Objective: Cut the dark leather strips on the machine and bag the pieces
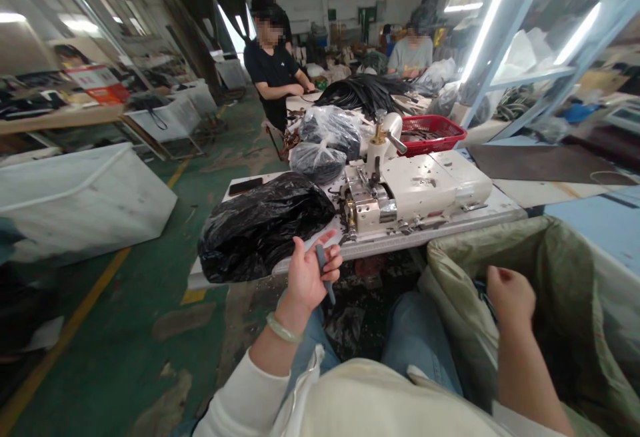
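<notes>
My left hand [309, 276], with a pale bangle at the wrist, is closed around a short dark grey strip [321, 258]. It is just in front of the table edge, beside a black plastic bag [265, 220]. To its right on the table stands a cream-coloured machine [425, 187] with a metal working head. My right hand [511, 296] is curled shut over the opening of a large olive-green sack [550, 244]. Its fingertips are turned away, so whatever they may hold is hidden. A little dark material shows in the sack beside that hand.
Clear plastic bags [320, 160] of dark pieces and a phone [245, 186] lie on the table. Behind the machine is a red basket [433, 134]. A white bin [90, 197] stands left. Several people [274, 70] are across the table and beyond.
</notes>
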Motion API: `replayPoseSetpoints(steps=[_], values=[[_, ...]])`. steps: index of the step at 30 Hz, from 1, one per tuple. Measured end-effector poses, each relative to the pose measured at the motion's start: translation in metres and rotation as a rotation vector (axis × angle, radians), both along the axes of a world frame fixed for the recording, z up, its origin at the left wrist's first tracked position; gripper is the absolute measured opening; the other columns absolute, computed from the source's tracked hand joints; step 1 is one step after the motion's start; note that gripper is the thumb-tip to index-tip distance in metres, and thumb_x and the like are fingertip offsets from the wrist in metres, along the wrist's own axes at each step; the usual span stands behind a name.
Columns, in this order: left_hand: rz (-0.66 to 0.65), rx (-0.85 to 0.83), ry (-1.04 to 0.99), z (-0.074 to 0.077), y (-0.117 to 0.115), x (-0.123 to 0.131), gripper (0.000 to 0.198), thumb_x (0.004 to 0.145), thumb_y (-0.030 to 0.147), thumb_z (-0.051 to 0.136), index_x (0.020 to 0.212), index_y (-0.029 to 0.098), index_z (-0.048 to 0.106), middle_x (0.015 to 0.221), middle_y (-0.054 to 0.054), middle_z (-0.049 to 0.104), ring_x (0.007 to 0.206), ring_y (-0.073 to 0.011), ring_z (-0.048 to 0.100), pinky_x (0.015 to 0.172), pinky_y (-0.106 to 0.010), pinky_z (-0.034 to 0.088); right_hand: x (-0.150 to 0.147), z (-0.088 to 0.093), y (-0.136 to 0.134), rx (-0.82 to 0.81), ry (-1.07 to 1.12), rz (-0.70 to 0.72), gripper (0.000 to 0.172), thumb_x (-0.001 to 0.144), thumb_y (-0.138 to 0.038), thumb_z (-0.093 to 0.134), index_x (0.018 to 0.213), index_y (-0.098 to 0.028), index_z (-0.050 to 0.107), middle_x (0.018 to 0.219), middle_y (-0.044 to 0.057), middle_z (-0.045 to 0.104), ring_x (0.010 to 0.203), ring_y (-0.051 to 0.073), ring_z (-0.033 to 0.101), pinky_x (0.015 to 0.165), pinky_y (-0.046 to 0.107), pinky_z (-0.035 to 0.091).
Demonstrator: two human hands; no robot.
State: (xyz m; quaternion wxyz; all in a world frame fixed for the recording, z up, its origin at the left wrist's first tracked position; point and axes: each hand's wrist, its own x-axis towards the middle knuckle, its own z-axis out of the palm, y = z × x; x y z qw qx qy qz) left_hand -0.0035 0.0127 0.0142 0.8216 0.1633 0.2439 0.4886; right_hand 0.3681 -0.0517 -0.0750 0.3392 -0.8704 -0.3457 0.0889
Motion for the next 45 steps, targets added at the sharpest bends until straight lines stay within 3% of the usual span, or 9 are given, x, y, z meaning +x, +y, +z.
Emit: replayPoseSetpoints(steps=[4,7,14,18,22,25,28,35,45], values=[[0.045,0.056,-0.013,0.007,-0.005,0.018,0.069,0.079,0.074,0.042,0.111,0.016,0.062,0.075,-0.002,0.044,0.054,-0.0087,0.032,0.042,-0.017,0.029,-0.118,0.022,0.015,-0.05,1.138,0.707,0.041,0.087,-0.051,0.054,0.099,-0.014,0.065,0.102,0.018,0.07,0.092,0.025,0.069,0.078,0.038,0.054],[0.086,0.08,-0.005,0.012,-0.012,0.02,0.068,0.079,0.073,0.044,0.111,0.016,0.063,0.075,-0.002,0.045,0.055,-0.0096,0.034,0.044,-0.019,0.033,-0.198,0.04,0.015,-0.185,1.46,1.061,0.046,0.079,-0.057,0.063,0.093,-0.013,0.063,0.086,0.012,0.072,0.071,0.017,0.07,0.061,0.025,0.054],[0.277,0.276,0.174,0.01,-0.024,-0.002,0.053,0.078,0.059,0.062,0.108,0.016,0.066,0.082,-0.003,0.053,0.07,-0.012,0.049,0.064,-0.024,0.046,-0.231,0.046,0.016,-0.047,1.098,1.192,0.042,0.085,-0.057,0.054,0.078,-0.015,0.058,0.056,0.001,0.063,0.041,0.01,0.056,0.039,0.019,0.041],[0.236,0.105,0.468,-0.004,-0.024,-0.027,0.06,0.076,0.067,0.058,0.084,0.009,0.07,0.071,-0.004,0.056,0.057,-0.0089,0.047,0.048,-0.018,0.038,-0.22,0.041,0.021,0.216,0.338,1.29,0.032,0.096,-0.035,0.043,0.081,-0.016,0.063,0.068,0.005,0.066,0.058,0.013,0.062,0.057,0.024,0.051],[-0.339,-0.048,0.618,-0.009,-0.031,-0.047,0.062,0.075,0.066,0.059,0.067,0.006,0.067,0.049,0.0,0.048,0.037,-0.002,0.026,0.035,-0.017,0.008,-0.208,0.026,0.022,0.434,-0.28,1.315,0.029,0.096,-0.018,0.041,0.111,-0.014,0.065,0.095,0.013,0.071,0.081,0.019,0.067,0.074,0.031,0.054],[-0.474,0.04,0.659,-0.005,-0.04,-0.049,0.043,0.074,0.05,0.068,0.066,0.008,0.067,0.043,0.003,0.046,0.032,-0.0013,0.023,0.034,-0.018,0.008,-0.202,0.016,0.021,0.543,-0.328,1.337,0.034,0.094,-0.014,0.042,0.12,-0.015,0.063,0.104,0.013,0.07,0.089,0.019,0.067,0.081,0.031,0.055],[-0.464,0.139,0.712,0.002,-0.045,-0.042,0.032,0.071,0.042,0.072,0.067,0.01,0.067,0.042,0.003,0.049,0.03,-0.0022,0.027,0.034,-0.019,0.011,-0.206,0.012,0.02,0.596,-0.016,1.241,0.035,0.093,-0.017,0.045,0.122,-0.02,0.063,0.109,0.011,0.07,0.095,0.019,0.067,0.087,0.032,0.054],[-0.335,0.325,0.865,0.001,-0.046,-0.034,0.021,0.073,0.031,0.068,0.067,0.01,0.068,0.047,0.003,0.051,0.037,-0.0037,0.035,0.039,-0.02,0.02,-0.232,0.03,0.013,0.219,1.573,0.979,0.036,0.081,-0.03,0.067,0.116,-0.021,0.066,0.113,0.008,0.069,0.101,0.021,0.066,0.089,0.035,0.052],[-0.312,0.094,0.602,0.001,-0.048,-0.038,0.023,0.073,0.03,0.066,0.079,0.009,0.072,0.061,-0.003,0.058,0.043,-0.0042,0.041,0.042,-0.019,0.02,-0.235,0.044,0.018,0.203,1.832,0.803,0.026,0.079,-0.039,0.073,0.09,-0.016,0.072,0.099,0.008,0.072,0.082,0.014,0.067,0.081,0.028,0.052]])
